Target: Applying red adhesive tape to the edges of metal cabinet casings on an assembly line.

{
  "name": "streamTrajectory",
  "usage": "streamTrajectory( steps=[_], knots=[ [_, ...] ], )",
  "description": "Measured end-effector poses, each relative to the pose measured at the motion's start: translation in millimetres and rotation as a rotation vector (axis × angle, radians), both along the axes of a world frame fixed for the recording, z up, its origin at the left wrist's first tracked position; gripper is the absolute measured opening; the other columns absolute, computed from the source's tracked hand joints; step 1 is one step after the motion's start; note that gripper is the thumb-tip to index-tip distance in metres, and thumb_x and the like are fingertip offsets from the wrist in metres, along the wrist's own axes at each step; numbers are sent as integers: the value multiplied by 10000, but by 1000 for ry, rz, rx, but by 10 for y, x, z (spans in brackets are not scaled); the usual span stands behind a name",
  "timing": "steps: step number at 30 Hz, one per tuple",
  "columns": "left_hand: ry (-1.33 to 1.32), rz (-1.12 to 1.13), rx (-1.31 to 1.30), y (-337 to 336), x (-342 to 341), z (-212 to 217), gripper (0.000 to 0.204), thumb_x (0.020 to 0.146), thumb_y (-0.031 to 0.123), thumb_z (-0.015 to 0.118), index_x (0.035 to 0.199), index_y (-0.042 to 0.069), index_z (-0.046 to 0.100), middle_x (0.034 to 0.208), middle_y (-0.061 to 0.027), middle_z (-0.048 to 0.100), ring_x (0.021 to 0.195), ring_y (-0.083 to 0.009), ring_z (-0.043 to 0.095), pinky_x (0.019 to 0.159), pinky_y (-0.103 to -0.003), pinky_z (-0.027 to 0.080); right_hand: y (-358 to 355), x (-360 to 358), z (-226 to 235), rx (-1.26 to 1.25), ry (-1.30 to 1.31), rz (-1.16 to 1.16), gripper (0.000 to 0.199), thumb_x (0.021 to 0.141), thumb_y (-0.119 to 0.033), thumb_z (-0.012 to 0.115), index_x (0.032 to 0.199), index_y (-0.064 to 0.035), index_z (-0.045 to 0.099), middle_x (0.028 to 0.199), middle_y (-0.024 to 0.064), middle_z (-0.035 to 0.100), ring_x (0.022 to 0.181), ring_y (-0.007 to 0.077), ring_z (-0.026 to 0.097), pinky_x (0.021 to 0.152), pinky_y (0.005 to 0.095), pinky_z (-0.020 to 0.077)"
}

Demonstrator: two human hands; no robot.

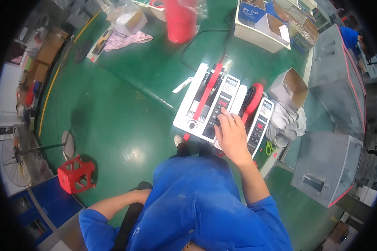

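Green workbench (130, 79) above a green workshop floor, seen from overhead. At the bench's near edge, two white automatic tape dispensers side by side: left one (205, 100) threaded with a strip of red tape, right one (255, 119) carrying a red tape roll (252, 98); long axes running away, tilted right. Right hand (231, 136) on the left unit's keypad, fingers loosely spread, fingertips pressing buttons. Left hand hidden behind the blue-clad body. Open cardboard box (295, 88) beside grey cloth; contents unclear.
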State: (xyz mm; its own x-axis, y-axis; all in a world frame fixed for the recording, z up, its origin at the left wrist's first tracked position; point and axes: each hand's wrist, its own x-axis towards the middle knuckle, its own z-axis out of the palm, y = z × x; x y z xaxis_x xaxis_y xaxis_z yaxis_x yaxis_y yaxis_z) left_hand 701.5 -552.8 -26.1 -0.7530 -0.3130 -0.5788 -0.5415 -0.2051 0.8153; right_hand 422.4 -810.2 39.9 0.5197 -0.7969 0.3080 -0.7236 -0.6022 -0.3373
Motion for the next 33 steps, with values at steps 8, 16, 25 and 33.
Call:
streamTrajectory(
  steps=[8,16,25,33],
  knots=[
    [-17,1,42,-28,-61,47,397,775,304,582,1081,52,555,1101,-179,553,1002,-317,529,840,-382,422,-35,7,11,22,-16,28,336,670,-82,639,968,5,513,1106,171,520,911,285,503,756,359,417],
    [-43,98,75,17,-105,42,391,764,288,593,1072,50,559,1089,-178,560,998,-311,534,838,-380,421,-33,-8,4,46,-21,27,367,662,-84,650,986,4,503,1131,173,510,916,285,500,751,355,417],
    [16,62,18,146,-69,-122,387,747,291,605,1043,44,567,1056,-182,573,957,-325,550,795,-388,433,-31,-12,-10,60,-51,23,366,659,-77,651,983,7,502,1139,161,508,873,283,497,743,351,422],
    [13,123,52,131,-79,-69,413,746,314,604,1058,46,558,1039,-185,580,952,-331,552,796,-389,436,-20,8,5,88,-114,9,333,670,-48,635,971,11,504,1098,166,530,808,284,497,728,354,428]
  ],
)
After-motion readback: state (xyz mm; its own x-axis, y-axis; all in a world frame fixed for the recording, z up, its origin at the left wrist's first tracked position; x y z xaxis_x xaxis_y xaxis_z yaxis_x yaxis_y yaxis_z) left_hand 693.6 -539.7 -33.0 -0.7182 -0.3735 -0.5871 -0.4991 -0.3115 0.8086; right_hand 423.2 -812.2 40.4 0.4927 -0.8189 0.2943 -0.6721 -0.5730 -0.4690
